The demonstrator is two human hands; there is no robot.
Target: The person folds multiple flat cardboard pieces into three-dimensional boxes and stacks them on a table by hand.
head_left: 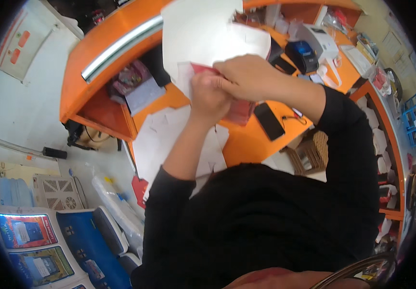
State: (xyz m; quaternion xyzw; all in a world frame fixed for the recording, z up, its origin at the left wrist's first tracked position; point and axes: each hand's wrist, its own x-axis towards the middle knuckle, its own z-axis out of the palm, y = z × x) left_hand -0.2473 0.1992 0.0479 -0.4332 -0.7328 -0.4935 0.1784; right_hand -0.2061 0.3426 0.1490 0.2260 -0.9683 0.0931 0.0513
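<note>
My left hand (210, 96) is closed round a flat red packet (240, 113) with a pale, see-through edge. Curled fingers of my right hand (249, 77) meet it from the right, pressed against the same packet; their tips are partly hidden. Red shows above my left fingers and again below the two hands. Just beyond the hands, a large white sheet (188, 33) is raised above the desk, its lower edge partly covered by them. More white sheets (157, 144) lie on the desk beside my left forearm.
On the orange desk (246, 149) lies a black phone (269, 121), near a short cable (292, 119). A dark card terminal (302, 55) and a white printer (319, 41) stand at the far right. An orange shelf (99, 115) rises at left; a wicker basket (309, 156) sits below the desk's right edge.
</note>
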